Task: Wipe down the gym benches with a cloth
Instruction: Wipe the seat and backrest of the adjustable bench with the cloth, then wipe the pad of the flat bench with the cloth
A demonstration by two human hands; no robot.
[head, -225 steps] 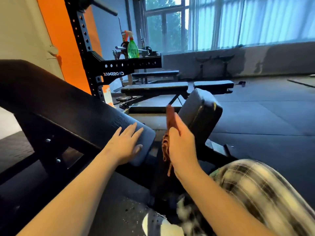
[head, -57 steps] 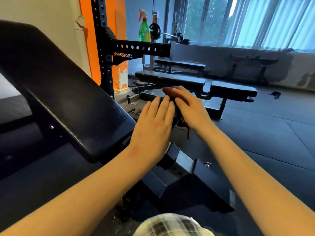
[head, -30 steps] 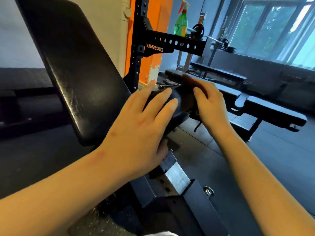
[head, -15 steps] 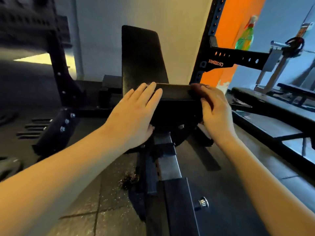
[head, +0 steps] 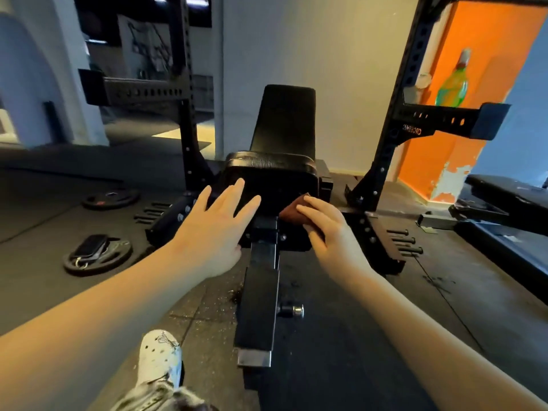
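Rust-brown soft cloth (head: 292,210), limp and light, bunched under right hand (head: 327,229) against front edge of black padded vinyl bench seat (head: 271,179); fingers (head: 308,209) pressed together on it. Left hand (head: 215,229) beside seat's left side, fingers spread, empty. Best held wadded in palm, pushed flat against firm, slick padding.

black padded bench (head: 275,179), backrest upright, brown cloth (head: 292,210) against seat

Bench seat (head: 271,176) before upright backrest (head: 284,120), weight plates (head: 98,253) left, spray bottle (head: 452,84) on rack arm (head: 444,121) right

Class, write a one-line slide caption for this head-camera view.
Right hand presses a brown cloth to the black bench seat pad, left hand open beside it.
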